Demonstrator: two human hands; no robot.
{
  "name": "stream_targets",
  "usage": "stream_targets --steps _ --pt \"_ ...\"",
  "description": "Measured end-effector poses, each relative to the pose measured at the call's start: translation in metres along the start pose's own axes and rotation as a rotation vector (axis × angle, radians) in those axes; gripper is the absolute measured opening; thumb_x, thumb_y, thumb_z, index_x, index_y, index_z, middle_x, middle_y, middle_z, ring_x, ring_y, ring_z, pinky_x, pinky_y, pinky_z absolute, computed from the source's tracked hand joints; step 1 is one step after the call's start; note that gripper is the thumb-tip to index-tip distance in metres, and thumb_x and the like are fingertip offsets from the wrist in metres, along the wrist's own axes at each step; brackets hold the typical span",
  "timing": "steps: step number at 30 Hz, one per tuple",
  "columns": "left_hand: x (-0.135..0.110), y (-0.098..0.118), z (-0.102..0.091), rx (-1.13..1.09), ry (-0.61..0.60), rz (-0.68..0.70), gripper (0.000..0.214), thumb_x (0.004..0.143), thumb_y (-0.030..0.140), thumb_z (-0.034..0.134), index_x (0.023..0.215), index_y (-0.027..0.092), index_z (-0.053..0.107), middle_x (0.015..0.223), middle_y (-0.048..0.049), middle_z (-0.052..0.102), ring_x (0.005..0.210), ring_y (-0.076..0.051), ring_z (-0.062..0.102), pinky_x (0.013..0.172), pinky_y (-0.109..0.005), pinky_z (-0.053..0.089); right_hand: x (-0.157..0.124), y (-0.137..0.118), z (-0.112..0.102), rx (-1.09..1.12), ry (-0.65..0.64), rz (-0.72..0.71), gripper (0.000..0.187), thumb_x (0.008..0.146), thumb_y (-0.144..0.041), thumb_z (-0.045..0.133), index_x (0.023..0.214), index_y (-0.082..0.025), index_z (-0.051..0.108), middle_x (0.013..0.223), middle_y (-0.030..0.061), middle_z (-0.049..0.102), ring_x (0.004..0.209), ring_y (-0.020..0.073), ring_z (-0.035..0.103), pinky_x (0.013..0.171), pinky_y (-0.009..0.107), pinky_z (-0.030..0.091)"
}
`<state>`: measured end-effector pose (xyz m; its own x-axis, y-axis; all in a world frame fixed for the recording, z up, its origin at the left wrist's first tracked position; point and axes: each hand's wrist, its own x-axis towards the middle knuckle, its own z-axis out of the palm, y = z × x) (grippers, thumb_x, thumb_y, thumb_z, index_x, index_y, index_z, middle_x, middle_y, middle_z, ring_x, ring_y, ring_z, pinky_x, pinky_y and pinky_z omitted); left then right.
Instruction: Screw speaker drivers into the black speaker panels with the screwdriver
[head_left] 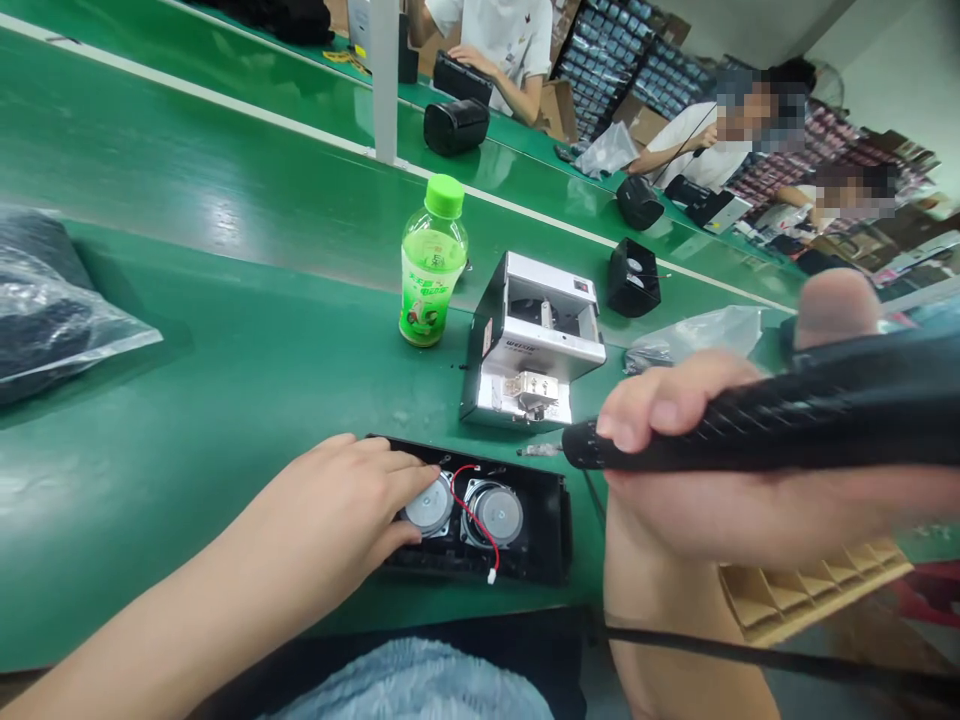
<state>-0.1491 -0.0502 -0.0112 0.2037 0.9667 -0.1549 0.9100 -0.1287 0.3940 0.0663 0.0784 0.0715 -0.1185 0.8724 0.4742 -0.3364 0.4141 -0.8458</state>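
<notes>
My left hand (pixel 352 510) grips the left end of a black speaker housing (pixel 536 555) that lies open on the bench. Its fingers reach over the far edge, and the thumb and index finger touch the left round speaker driver (pixel 429 508). Beside it sits a second driver (pixel 499 515), with a red wire (pixel 472 512) ending in a white plug (pixel 492 576). Wrapped in my right hand (pixel 697 490) is a black electric screwdriver (pixel 787 410). Its bit (pixel 541 450) points left, between the housing and a silver and black screw feeder (pixel 551 340); the tip's exact contact is unclear.
A green-capped bottle (pixel 433 265) stands left of the feeder. Plastic-wrapped dark goods (pixel 52 300) lie far left. Another black housing (pixel 634 278) and a clear bag (pixel 697 335) are behind. A divided box (pixel 817 590) is lower right. Co-workers sit across the green bench (pixel 225 380).
</notes>
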Motion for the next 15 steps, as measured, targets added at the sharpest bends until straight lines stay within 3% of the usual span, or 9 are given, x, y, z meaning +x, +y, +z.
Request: stream_targets --steps 4,7,12,15 --pt "-0.001 0.000 0.000 -0.011 0.059 0.023 0.044 0.089 0.021 0.087 0.132 0.029 0.081 0.125 -0.0005 0.086 0.111 -0.029 0.080 0.090 -0.042 0.054 -0.017 -0.018 0.009 -0.038 0.055 0.053 0.057 0.093 -0.083 0.062 0.119 -0.034 0.079 0.054 -0.0079 0.061 0.037 0.0158 0.051 0.042 0.034 0.050" --pt "-0.003 -0.003 0.004 -0.006 0.103 0.057 0.036 0.093 0.024 0.081 0.129 0.028 0.082 0.123 -0.0027 0.087 0.107 -0.031 0.080 0.087 -0.044 0.055 -0.021 -0.013 0.015 0.015 0.069 0.101 0.060 0.090 -0.087 0.063 0.117 -0.035 0.077 0.053 -0.0071 0.061 0.037 0.0161 0.052 0.042 0.032 0.048" --pt "-0.005 -0.010 0.012 -0.007 0.179 0.095 0.026 0.101 0.033 0.068 0.122 0.031 0.083 0.121 -0.0049 0.087 0.103 -0.033 0.081 0.088 -0.046 0.056 -0.017 0.001 0.013 0.070 0.032 0.175 0.079 0.076 -0.099 0.065 0.117 -0.031 0.073 0.051 -0.0063 0.059 0.033 0.0188 0.052 0.035 0.033 0.043" --pt "-0.005 -0.012 0.013 0.021 0.182 0.108 0.027 0.105 0.036 0.062 0.123 0.032 0.082 0.121 -0.0040 0.087 0.103 -0.034 0.081 0.088 -0.049 0.058 -0.016 0.006 0.013 0.112 -0.025 0.207 0.075 0.077 -0.094 0.070 0.116 -0.030 0.071 0.052 -0.0053 0.063 0.034 0.0200 0.055 0.034 0.034 0.047"
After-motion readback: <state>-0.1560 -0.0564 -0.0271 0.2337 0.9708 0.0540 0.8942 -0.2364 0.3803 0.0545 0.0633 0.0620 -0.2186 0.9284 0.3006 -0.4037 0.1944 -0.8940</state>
